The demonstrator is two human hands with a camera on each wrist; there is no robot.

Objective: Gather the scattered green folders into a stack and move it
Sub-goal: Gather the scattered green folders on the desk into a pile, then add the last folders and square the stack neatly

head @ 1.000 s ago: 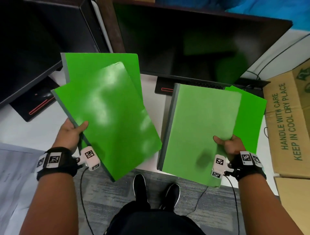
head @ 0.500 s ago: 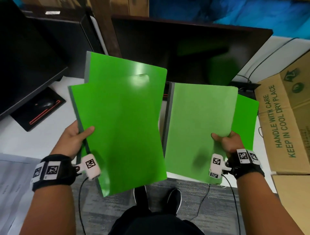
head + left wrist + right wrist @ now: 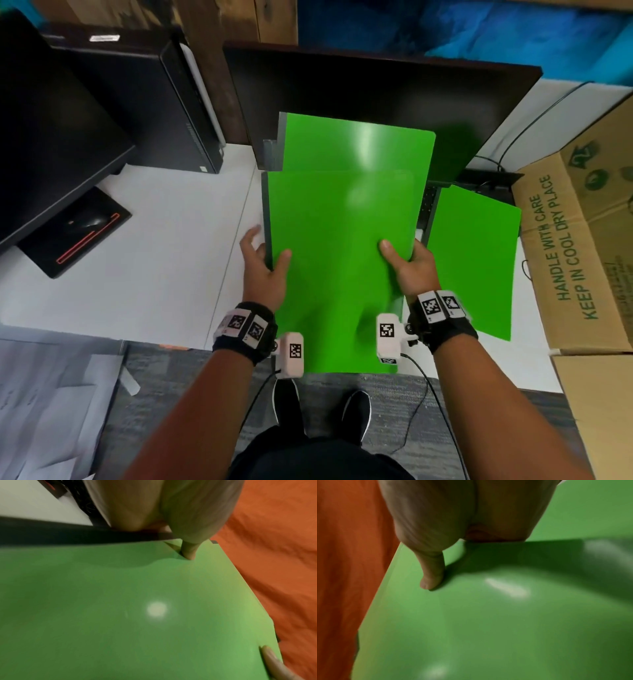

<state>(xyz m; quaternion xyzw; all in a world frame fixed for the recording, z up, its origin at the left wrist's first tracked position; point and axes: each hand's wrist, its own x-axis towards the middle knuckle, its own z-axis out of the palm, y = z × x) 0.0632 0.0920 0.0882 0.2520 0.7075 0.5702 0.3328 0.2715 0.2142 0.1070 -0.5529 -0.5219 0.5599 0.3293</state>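
1. The left hand (image 3: 263,270) gripped the left edge of the folders (image 3: 337,260), its thumb (image 3: 282,260) lying on the top cover; one finger stuck out loosely beyond the edge.
2. The right hand (image 3: 409,263) gripped the right edge of the same folders, its thumb (image 3: 387,248) pressed flat on the cover, the other fingers hidden underneath.
3. The folders sat between the two hands, held above the near edge of the counter (image 3: 164,270), overlapped but not squared up: the rear folder (image 3: 356,147) poked out beyond the front one, away from the hands, with grey spines showing on the left.
4. In the left wrist view the thumb tip (image 3: 188,553) touched the green cover near its corner; the right wrist view showed the same, thumb (image 3: 431,574) down on the sheet.
5. Another folder (image 3: 476,260) lay flat on the counter just right of the right hand, apart from the held ones.
6. A cardboard box (image 3: 579,246) stood further right; a dark monitor (image 3: 370,96) stood beyond the hands.
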